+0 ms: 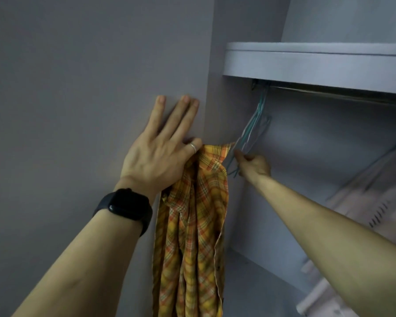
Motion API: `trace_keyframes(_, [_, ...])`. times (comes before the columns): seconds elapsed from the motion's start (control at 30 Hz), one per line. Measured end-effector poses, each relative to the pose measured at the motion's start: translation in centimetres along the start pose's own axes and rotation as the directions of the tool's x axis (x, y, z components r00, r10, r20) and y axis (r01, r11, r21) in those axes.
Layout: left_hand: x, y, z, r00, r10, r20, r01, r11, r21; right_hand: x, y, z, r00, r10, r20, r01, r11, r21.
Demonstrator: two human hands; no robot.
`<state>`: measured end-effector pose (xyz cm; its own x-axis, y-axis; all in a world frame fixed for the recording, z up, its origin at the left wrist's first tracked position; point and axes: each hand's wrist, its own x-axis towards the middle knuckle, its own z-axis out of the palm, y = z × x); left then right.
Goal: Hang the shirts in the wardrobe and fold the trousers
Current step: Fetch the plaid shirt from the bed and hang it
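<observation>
On the left, your left hand (160, 154) lies with three straight fingers flat against the wardrobe panel (78, 88). Its ringed finger is curled and pinches the top of the yellow plaid shirt (192, 225). The shirt hangs down in loose folds from this pinch, just outside the wardrobe opening, and it is not yet on any hanger.

To the right, inside the wardrobe, a bunch of thin wire hangers (254, 124) hangs at the left end of the rail (329, 91). Your right hand (254, 165) is closed around the lower part of them. Farther right, a pale garment (364, 197) already hangs from the rail.

I judge that you are at the step of fetching a hanger for this shirt. The next move calls for separating one hanger from the bunch, because they lie tightly together. You then lift its hook off the rail and bring it to the collar.
</observation>
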<state>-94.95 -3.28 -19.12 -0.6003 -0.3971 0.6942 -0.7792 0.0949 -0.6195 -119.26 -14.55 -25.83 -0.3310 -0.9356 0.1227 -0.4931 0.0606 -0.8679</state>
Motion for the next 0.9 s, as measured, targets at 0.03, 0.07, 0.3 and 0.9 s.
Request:
trace_keyframes(0.03, [0.0,0.0,-0.1,1.0,-0.001,0.02,0.001,1.0,0.015,0.0,-0.2,0.1,1.0,-0.015,0.002,0.015,1.0,-0.011])
trace_keyframes(0.07, [0.0,0.1,-0.2,0.999,-0.004,0.044,0.003,0.999,0.037,0.1,-0.3,0.2,1.0,-0.023,0.007,0.023,0.999,-0.028])
trace_keyframes(0.3, [0.3,0.3,-1.1,0.991,-0.025,0.13,0.011,0.995,0.101,-1.1,-2.2,-0.5,0.987,0.125,0.103,-0.141,0.977,0.161])
trace_keyframes(0.9, [0.4,0.2,-1.9,0.973,-0.007,0.232,-0.015,0.996,0.091,-2.2,-1.4,-7.2,0.949,-0.03,-0.313,-0.032,0.981,-0.192])
